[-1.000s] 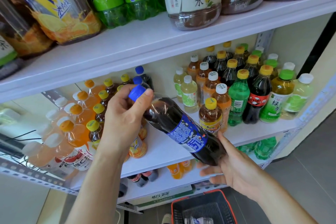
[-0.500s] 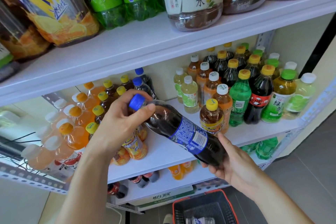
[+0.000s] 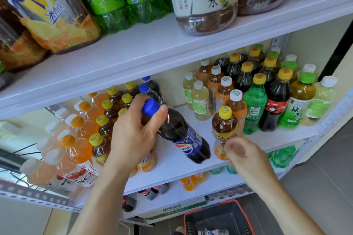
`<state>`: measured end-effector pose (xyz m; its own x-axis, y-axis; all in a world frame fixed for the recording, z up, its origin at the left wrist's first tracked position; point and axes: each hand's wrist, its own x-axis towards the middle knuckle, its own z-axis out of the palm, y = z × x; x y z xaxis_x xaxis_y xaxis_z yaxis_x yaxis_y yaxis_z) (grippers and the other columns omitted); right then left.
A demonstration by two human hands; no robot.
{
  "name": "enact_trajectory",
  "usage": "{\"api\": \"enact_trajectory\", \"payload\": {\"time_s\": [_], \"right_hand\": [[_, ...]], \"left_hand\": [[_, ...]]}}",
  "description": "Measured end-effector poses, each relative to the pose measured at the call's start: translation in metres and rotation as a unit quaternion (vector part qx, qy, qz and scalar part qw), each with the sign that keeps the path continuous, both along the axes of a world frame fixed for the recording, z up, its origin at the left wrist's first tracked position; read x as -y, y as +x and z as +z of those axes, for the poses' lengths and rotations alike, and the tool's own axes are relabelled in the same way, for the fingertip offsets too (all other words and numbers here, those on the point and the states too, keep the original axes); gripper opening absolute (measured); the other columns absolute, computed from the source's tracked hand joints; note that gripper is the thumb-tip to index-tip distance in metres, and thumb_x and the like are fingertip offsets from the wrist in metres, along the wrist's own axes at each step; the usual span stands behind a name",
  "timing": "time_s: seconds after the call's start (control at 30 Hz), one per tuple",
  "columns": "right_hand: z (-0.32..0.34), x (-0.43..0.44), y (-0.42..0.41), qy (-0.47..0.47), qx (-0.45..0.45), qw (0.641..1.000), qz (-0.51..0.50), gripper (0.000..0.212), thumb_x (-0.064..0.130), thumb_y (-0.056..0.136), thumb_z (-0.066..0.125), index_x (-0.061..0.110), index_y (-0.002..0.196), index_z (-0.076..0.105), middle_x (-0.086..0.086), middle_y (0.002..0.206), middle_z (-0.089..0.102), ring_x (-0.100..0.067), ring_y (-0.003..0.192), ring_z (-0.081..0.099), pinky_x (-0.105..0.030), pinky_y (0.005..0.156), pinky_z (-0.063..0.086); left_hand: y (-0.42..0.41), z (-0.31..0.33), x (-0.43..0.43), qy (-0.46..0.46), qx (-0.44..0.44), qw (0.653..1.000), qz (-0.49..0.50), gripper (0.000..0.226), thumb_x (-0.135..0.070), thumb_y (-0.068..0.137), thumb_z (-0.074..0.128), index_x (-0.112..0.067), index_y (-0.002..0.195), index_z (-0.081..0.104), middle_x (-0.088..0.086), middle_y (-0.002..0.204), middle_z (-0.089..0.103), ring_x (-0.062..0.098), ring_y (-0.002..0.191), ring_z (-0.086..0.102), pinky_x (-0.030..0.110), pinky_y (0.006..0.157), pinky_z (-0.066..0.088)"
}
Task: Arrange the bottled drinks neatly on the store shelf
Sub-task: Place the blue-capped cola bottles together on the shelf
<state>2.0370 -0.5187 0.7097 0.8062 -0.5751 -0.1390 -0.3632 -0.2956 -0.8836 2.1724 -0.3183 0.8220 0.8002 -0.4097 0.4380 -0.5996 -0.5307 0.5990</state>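
You get one wide-angle view from your head, looking forward and down, near the middle shelf [image 3: 267, 140] that fills the centre, with the upper shelf [image 3: 152, 49] across 12 o'clock and the basket [image 3: 225, 215] at 6 o'clock.

You get bright, even light across the white shelf [image 3: 172, 47]. Its underside softly shades the back rows of bottles [image 3: 246, 74]. Your right hand [image 3: 246, 156] smears with motion blur. At the left edge the view washes out pale, and the wide lens bows the shelf lines.
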Motion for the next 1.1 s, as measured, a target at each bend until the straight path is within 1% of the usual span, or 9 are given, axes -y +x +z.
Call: {"api": "enact_trajectory", "payload": {"time_s": [0.03, 0.13, 0.33, 0.47, 0.57, 0.7, 0.87, 0.97, 1.1], "right_hand": [[0.003, 0.003, -0.001, -0.047, 0.038, 0.998, -0.02, 0.002, 0.035, 0.088, 0.064, 0.035, 0.087, 0.063, 0.012, 0.078, 0.069, -0.005, 0.075, 0.065, -0.028, 0.065, 0.049], [0.013, 0.008, 0.002, -0.125, 0.107, 0.986, -0.039, 0.019, 0.022, 0.086, 0.066, 0.031, 0.103, 0.061, 0.012, 0.088, 0.064, -0.009, 0.084, 0.061, -0.027, 0.068, 0.047], [0.027, 0.009, 0.016, -0.262, 0.11, 0.959, -0.008, 0.057, 0.02, 0.085, 0.07, 0.021, 0.137, 0.046, -0.003, 0.116, 0.057, -0.024, 0.104, 0.056, -0.036, 0.08, 0.049], [0.028, 0.01, 0.028, -0.322, 0.039, 0.946, 0.017, 0.066, 0.03, 0.087, 0.067, 0.032, 0.145, 0.035, -0.006, 0.118, 0.054, -0.03, 0.105, 0.053, -0.041, 0.076, 0.05], [0.025, 0.008, 0.032, -0.337, 0.03, 0.941, 0.008, 0.067, 0.029, 0.084, 0.072, 0.03, 0.143, 0.039, -0.007, 0.116, 0.054, -0.032, 0.1, 0.054, -0.041, 0.071, 0.05], [0.017, 0.011, 0.033, -0.312, 0.065, 0.948, 0.003, 0.069, 0.023, 0.08, 0.077, 0.026, 0.141, 0.045, -0.01, 0.118, 0.054, -0.035, 0.102, 0.054, -0.045, 0.079, 0.052], [0.01, 0.012, 0.03, -0.308, 0.092, 0.947, 0.019, 0.069, 0.02, 0.083, 0.074, 0.023, 0.144, 0.044, -0.011, 0.122, 0.052, -0.034, 0.106, 0.053, -0.045, 0.084, 0.051], [0.009, 0.013, 0.028, -0.302, 0.095, 0.948, 0.023, 0.07, 0.02, 0.085, 0.07, 0.026, 0.147, 0.038, -0.008, 0.126, 0.051, -0.031, 0.109, 0.051, -0.043, 0.085, 0.05], [0.011, 0.014, 0.027, -0.292, 0.105, 0.95, 0.02, 0.072, 0.018, 0.086, 0.068, 0.028, 0.148, 0.032, -0.007, 0.128, 0.052, -0.03, 0.111, 0.051, -0.044, 0.084, 0.05]], "left_hand": [[0.003, -0.001, 0.004, 0.029, 0.043, 0.999, 0.012, 0.035, -0.063, 0.086, 0.049, -0.03, 0.097, 0.05, -0.004, 0.066, 0.06, 0.024, 0.059, 0.061, 0.039, 0.053, 0.049], [0.022, -0.008, 0.022, 0.105, 0.126, 0.986, 0.033, 0.04, -0.053, 0.093, 0.054, -0.016, 0.108, 0.053, 0.003, 0.072, 0.065, 0.036, 0.067, 0.062, 0.037, 0.055, 0.046], [0.09, -0.035, 0.071, 0.208, 0.092, 0.971, 0.081, 0.036, -0.045, 0.098, 0.052, -0.01, 0.107, 0.048, 0.006, 0.073, 0.052, 0.039, 0.072, 0.06, 0.032, 0.048, 0.025], [0.126, -0.05, 0.102, 0.261, 0.078, 0.958, 0.094, 0.035, -0.036, 0.101, 0.049, -0.004, 0.114, 0.047, 0.013, 0.084, 0.059, 0.038, 0.083, 0.064, 0.034, 0.055, 0.03], [0.145, -0.054, 0.115, 0.285, 0.053, 0.953, 0.093, 0.035, -0.031, 0.103, 0.047, -0.001, 0.121, 0.044, 0.021, 0.107, 0.063, 0.039, 0.092, 0.064, 0.038, 0.061, 0.039], [0.159, -0.05, 0.127, 0.244, -0.022, 0.964, 0.1, 0.038, -0.033, 0.103, 0.048, -0.002, 0.124, 0.048, 0.024, 0.115, 0.06, 0.041, 0.102, 0.062, 0.045, 0.08, 0.052], [0.163, -0.051, 0.133, 0.212, -0.123, 0.965, 0.099, 0.047, -0.032, 0.103, 0.045, -0.006, 0.141, 0.037, 0.025, 0.131, 0.051, 0.042, 0.113, 0.057, 0.051, 0.095, 0.048], [0.165, -0.053, 0.135, 0.215, -0.161, 0.96, 0.08, 0.055, -0.026, 0.103, 0.045, -0.007, 0.149, 0.021, 0.027, 0.137, 0.043, 0.041, 0.116, 0.054, 0.05, 0.099, 0.046], [0.166, -0.05, 0.132, 0.202, -0.188, 0.958, 0.075, 0.058, -0.02, 0.099, 0.051, -0.008, 0.148, 0.023, 0.024, 0.129, 0.054, 0.04, 0.111, 0.059, 0.048, 0.094, 0.05]]}}
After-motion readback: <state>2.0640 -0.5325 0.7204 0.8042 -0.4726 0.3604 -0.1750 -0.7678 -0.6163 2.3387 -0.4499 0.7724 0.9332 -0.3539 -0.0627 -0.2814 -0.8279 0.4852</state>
